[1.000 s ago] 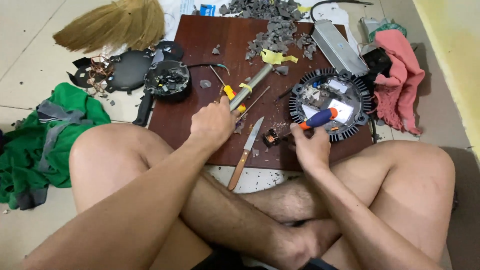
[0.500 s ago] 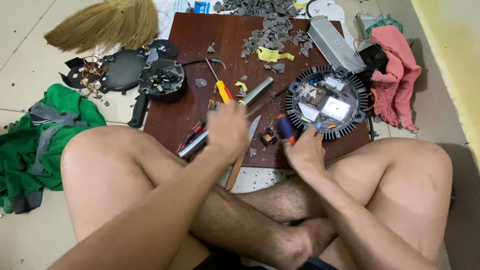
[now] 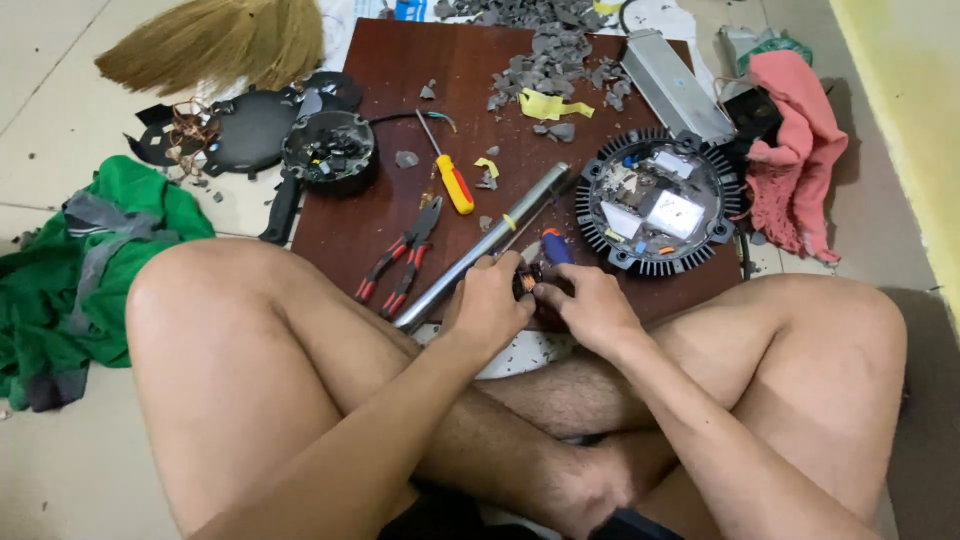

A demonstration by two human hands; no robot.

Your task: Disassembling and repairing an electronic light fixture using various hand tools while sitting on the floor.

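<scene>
a small dark part (image 3: 524,281) sits at the near edge of the brown board (image 3: 380,70), pinched between both hands. the left hand (image 3: 487,305) grips it from the left, the right hand (image 3: 588,303) closes on it from the right, fingers meeting over it, so little of it shows. a blue-handled tool (image 3: 556,247) pokes up just beyond the right hand; whether that hand holds it i cannot tell. a metal tube (image 3: 487,243) runs slantwise under the left hand. left of it lie red pliers (image 3: 402,260), farther off a yellow screwdriver (image 3: 450,175). to the right sits a round finned lamp body (image 3: 656,200), and grey rubble (image 3: 553,52) is heaped at the far end. to my eye the risk is the part slipping off the edge into the lap, being so small and so near it, or the tool tip jabbing a finger if it skids.
</scene>
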